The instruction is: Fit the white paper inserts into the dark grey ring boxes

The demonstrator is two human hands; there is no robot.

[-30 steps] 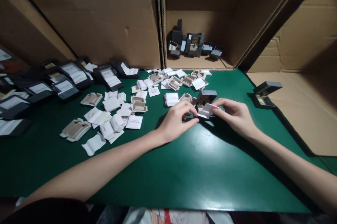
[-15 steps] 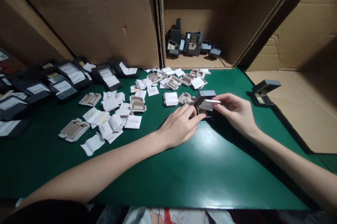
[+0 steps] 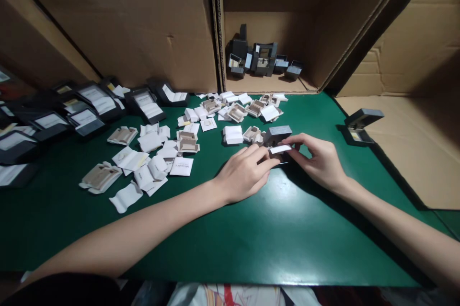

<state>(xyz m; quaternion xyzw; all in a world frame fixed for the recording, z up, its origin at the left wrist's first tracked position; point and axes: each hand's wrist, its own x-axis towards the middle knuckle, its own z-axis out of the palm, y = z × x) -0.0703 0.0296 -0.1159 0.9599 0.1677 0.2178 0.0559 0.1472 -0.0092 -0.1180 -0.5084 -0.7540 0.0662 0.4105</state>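
Grn tbl (image 3: 287, 234): R hand (image 3: 318, 160) pinches wht card (image 3: 279, 149); L hand (image 3: 246, 172) at box (image 3: 278, 133), grip unclear

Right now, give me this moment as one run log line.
left hand at open dark box, grip partly hidden | right hand pinching white card at the box | nearby: paper pieces on green table

bare forearms (image 3: 158, 212) converge from both lower corners; the left hand (image 3: 241, 174) is palm down, fingers (image 3: 253, 153) bent; the right hand (image 3: 321, 160) turns inward, thumb (image 3: 299, 158) and forefinger (image 3: 297, 138) pinching.
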